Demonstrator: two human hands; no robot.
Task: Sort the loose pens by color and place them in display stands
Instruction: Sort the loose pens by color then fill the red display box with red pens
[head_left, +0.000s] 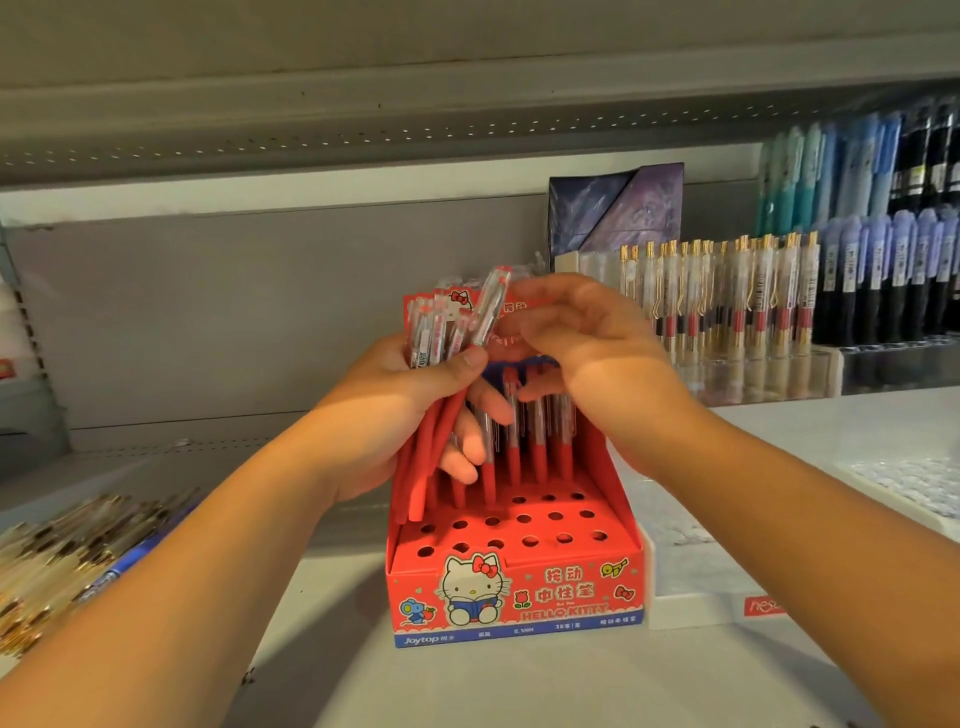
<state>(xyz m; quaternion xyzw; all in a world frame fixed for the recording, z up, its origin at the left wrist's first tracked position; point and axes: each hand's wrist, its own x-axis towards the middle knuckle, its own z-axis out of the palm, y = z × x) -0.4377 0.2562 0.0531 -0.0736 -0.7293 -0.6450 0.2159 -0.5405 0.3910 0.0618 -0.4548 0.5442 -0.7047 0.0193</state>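
A bundle of slim pens (418, 493), matte red below and clear plastic above, is gripped in the left hand (405, 395), thumb pressed across it. The right hand (597, 353) is arched with bent fingers just beside; whether anything is pinched cannot be told. Both are held over a red printed cardboard stand (514, 587) with round holes, where a few seated pens (539, 457) stand upright.

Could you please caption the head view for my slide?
Left hand grips a bundle of red pens over the partly filled red display stand; right hand at their tops.
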